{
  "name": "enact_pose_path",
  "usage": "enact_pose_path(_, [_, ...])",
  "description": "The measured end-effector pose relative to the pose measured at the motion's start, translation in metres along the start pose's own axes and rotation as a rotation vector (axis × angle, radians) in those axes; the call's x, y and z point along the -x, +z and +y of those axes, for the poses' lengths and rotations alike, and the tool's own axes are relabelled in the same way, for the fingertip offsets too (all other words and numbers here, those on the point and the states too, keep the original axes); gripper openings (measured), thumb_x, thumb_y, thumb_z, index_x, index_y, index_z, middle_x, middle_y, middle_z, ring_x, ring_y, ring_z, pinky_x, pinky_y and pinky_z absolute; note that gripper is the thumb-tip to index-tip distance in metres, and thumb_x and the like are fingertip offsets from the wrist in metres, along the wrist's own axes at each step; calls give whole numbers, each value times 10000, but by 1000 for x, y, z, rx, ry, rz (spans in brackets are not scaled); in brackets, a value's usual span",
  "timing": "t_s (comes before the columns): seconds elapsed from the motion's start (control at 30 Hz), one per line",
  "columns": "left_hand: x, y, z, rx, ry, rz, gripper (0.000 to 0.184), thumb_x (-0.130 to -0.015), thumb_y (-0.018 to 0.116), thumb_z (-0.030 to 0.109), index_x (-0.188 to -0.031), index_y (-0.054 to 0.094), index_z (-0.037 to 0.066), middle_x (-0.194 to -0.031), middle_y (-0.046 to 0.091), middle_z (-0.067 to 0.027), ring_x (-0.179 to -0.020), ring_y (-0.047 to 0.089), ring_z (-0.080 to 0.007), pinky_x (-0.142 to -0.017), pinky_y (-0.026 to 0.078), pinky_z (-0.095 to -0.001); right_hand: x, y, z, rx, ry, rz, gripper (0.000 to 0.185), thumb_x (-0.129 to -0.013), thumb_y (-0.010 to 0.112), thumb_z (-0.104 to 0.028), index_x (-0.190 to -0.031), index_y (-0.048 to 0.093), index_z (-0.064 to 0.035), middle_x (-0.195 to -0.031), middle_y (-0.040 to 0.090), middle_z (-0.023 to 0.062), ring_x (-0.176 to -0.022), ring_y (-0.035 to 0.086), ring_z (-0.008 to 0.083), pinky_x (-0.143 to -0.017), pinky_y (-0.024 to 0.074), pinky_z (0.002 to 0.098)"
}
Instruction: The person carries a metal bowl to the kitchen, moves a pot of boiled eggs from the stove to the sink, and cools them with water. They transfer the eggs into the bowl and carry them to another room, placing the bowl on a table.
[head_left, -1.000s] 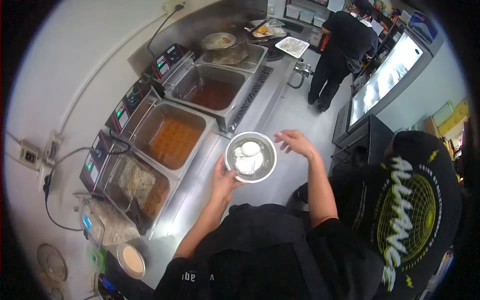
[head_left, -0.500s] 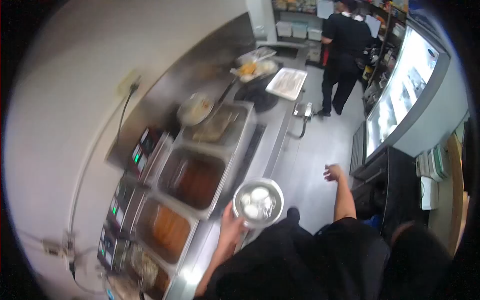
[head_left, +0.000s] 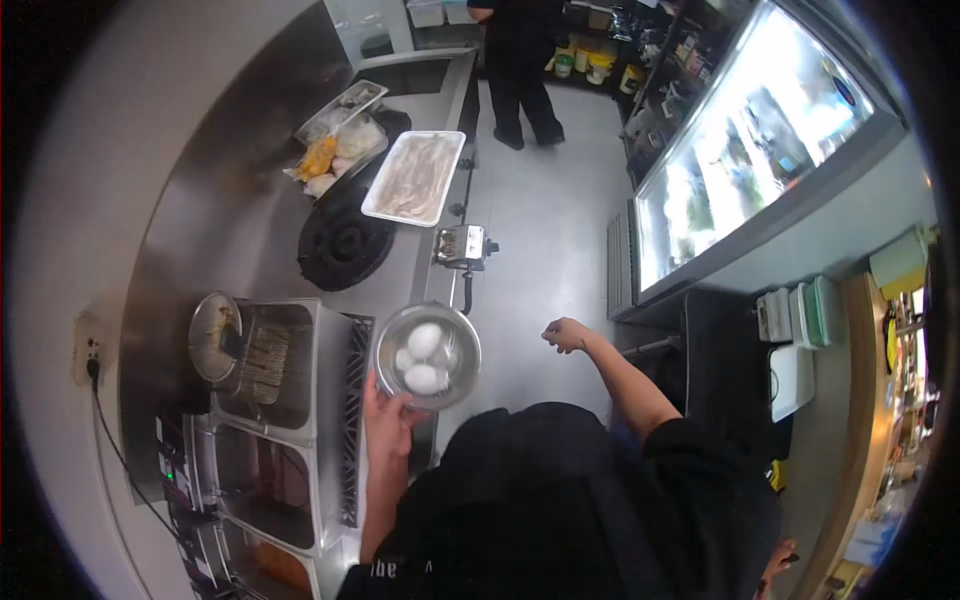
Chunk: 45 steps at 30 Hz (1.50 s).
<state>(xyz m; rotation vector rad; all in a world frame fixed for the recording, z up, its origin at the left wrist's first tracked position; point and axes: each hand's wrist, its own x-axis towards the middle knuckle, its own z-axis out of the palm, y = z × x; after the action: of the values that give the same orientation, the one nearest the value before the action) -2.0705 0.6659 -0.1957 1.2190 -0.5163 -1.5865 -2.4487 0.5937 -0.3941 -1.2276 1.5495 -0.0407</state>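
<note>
My left hand (head_left: pixel 390 415) grips the lower left rim of a round metal bowl (head_left: pixel 455 395), thumb over the edge. Inside lie several white eggs (head_left: pixel 425 341), which look peeled, with something clear and shiny beside them. Out to the right, over the floor, hangs my right hand (head_left: pixel 566 335) with its fingers curled together; whether anything small is inside cannot be made out. Just beyond the bowl is a metal fitting (head_left: pixel 462 245) at the counter's edge.
Fryers (head_left: pixel 265 480) line the left. Farther up the counter are a white tray (head_left: pixel 415 178), a black burner (head_left: pixel 345 245) and bagged food (head_left: pixel 340 150). A person (head_left: pixel 520 60) stands ahead. A glass-door fridge (head_left: pixel 740 150) is at right, and part of another hand (head_left: pixel 780 562) shows lower right.
The view has moved along the counter toward the tray and burner, away from the fryers. The bowl stays in my left hand. My right hand has swung away from the bowl, and its fingers have curled.
</note>
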Motion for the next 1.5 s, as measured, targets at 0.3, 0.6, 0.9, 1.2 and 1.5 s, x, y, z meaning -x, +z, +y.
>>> enact_pose_path(0.3, [-167,115,16,14,4,-12,712,-743,460,-101,-1392,228,79,-1255,457,-171,-927,609,-259,-571,598,-322,-4,-171,-35,-81,-99,46,385,-885,524,-332,-1112,592,-30,-913,648,98,-703,634,163,-586,507,283])
enact_pose_path(0.6, [-351,257,22,66,50,-115,707,-714,437,-110,-1374,277,87,-1295,428,-152,-1013,583,-268,-609,600,-336,-53,-335,124,298,16,159,294,-882,514,-247,-1025,622,-14,-783,651,93,-641,625,167,-530,506,309])
enact_pose_path(0.9, [-505,396,29,19,23,-96,723,-699,493,-39,-1374,268,91,-1270,442,-157,-962,606,-274,-610,605,-332,-111,-456,198,-57,85,109,301,-892,536,-188,-1079,565,46,-900,636,140,-640,637,189,-545,536,298])
enact_pose_path(1.2, [-618,542,48,44,36,62,693,-717,506,-61,-1357,286,90,-1183,497,-165,-885,624,-236,-561,589,-319,-168,-731,-203,-252,-637,36,185,-904,570,-166,-1017,646,-40,-637,496,-33,-547,399,30,-487,342,199])
enact_pose_path(1.5, [-773,650,74,39,22,84,697,-738,495,-75,-1373,262,95,-1143,517,-162,-864,627,-242,-564,597,-332,-238,-864,-404,-295,-1787,-675,147,-858,598,-151,-946,571,-38,-610,503,36,-507,447,128,-454,348,258])
